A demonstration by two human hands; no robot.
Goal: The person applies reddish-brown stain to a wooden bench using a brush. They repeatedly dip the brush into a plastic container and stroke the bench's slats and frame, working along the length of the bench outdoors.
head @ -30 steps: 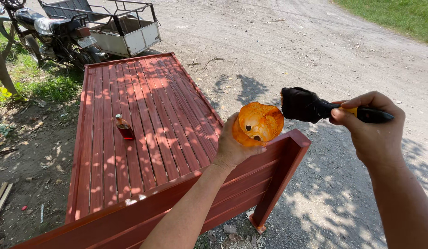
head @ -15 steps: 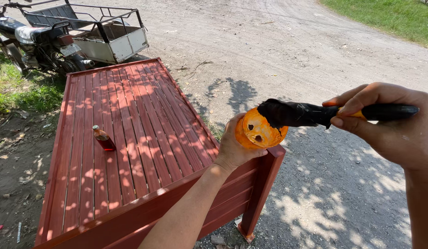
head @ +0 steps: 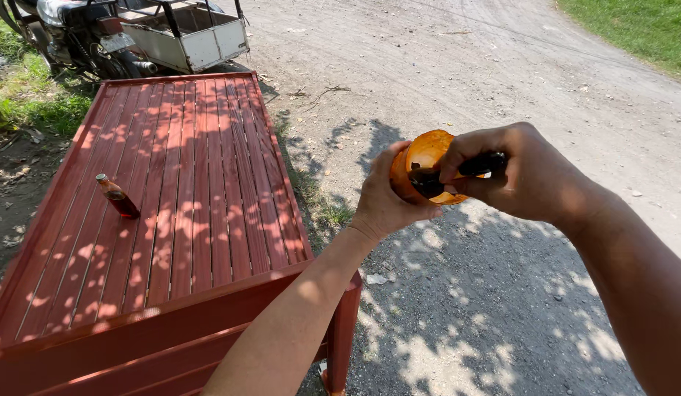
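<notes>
— Over the dirt road (head: 458, 66), just past the corner of the red slatted table (head: 179, 191), what are the two hands doing?

— The left hand (head: 388, 202) is cupped around the back of an orange bowl-like shell (head: 422, 163), fingers and thumb closed on its rim and side, so it is held up in the air, clear of the table. The hollow of the shell faces the right hand.

— And the right one?

— The right hand (head: 527, 176) is wrapped tight around the dark handle of a brush (head: 458, 172). Its black head sits inside the hollow of the shell, touching the inner wall. How much of the head is within I cannot tell, since the fingers cover part of it.

— What lies on the table?

— One small glass bottle (head: 118, 196) with dark reddish liquid, lying tilted on the slats near the left edge, well apart from both hands. Dappled shade falls across the boards.

— Anything else about?

— Beyond the far end of the table stands a motorbike with a sidecar (head: 157, 33), a white box framed in dark metal rails. Grass (head: 641, 26) borders the road at the upper right, and more grows beside the table's left side.
</notes>
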